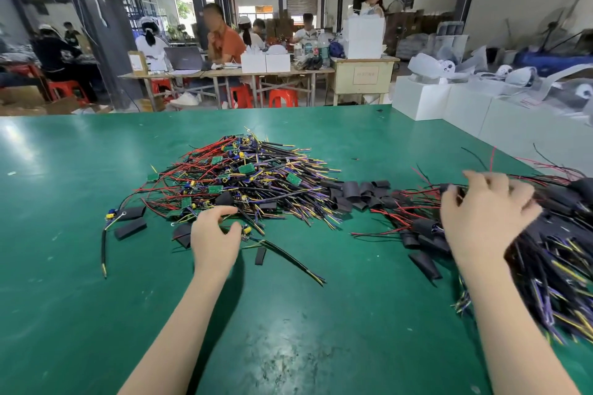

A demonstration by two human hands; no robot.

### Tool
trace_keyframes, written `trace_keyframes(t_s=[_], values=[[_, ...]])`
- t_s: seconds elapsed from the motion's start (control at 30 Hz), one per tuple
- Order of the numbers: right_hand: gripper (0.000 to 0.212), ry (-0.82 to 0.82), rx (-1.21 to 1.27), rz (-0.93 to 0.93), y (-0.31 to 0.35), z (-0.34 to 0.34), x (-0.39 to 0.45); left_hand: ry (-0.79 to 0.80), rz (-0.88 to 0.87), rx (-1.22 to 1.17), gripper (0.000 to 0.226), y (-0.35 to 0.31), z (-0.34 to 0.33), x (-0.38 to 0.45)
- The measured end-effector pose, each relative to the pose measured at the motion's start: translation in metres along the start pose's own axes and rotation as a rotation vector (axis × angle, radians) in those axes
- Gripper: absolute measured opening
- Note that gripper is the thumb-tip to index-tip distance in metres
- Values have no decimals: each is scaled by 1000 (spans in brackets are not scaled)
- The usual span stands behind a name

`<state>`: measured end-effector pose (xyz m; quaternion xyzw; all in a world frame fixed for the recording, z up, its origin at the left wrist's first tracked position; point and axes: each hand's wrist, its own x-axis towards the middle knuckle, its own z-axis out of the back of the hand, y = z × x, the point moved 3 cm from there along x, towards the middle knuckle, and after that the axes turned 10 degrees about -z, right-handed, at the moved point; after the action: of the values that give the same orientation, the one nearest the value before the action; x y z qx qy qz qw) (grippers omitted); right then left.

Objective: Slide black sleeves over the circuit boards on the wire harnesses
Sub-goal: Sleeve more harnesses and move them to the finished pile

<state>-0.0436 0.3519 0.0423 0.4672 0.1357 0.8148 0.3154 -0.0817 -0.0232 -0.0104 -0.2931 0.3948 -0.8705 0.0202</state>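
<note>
Green bench (80,234), with a central heap of unsleeved harnesses (244,176), green boards (246,168) showing among red, yellow and purple wires. Loose black sleeves (356,192) strewn just right of the heap, a few more at its left near edge (130,228). To the right, a second pile (552,253), apparently of finished harnesses with sleeves already on. Left hand (216,236) at the heap's near edge, thumb and forefinger curled toward a harness end with a small yellow-and-blue part (246,229); whether actually pinched or merely touched, impossible to tell. Right hand (484,218) over the inner edge of the right pile, fingers (481,178) spread and slightly bent, blurred; contact with the wires beneath likely, a firm hold not evident. Probably between pieces: one harness being set down, the next being picked. Risks from here: wires thoroughly tangled, so a pull on one end likely to drag neighbours along or scatter the heap; a snagged lead could strain a solder joint at the board; piles close enough for sleeved and bare pieces to mix; a flattened sleeve could catch on a board corner.
</note>
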Motion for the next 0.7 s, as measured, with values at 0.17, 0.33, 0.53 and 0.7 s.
trace_keyframes(t_s=[0.17, 0.33, 0.53, 0.7], values=[[20, 330, 50, 533, 74, -32, -40, 106, 10, 356, 44, 18, 5, 7], [31, 818, -199, 639, 95, -90, -65, 255, 0, 559, 42, 32, 2, 6], [24, 850, -151, 673, 95, -95, -66, 137, 0, 472, 20, 37, 8, 9], [33, 898, -71, 685, 94, -96, -68, 68, 26, 684, 17, 29, 10, 0]])
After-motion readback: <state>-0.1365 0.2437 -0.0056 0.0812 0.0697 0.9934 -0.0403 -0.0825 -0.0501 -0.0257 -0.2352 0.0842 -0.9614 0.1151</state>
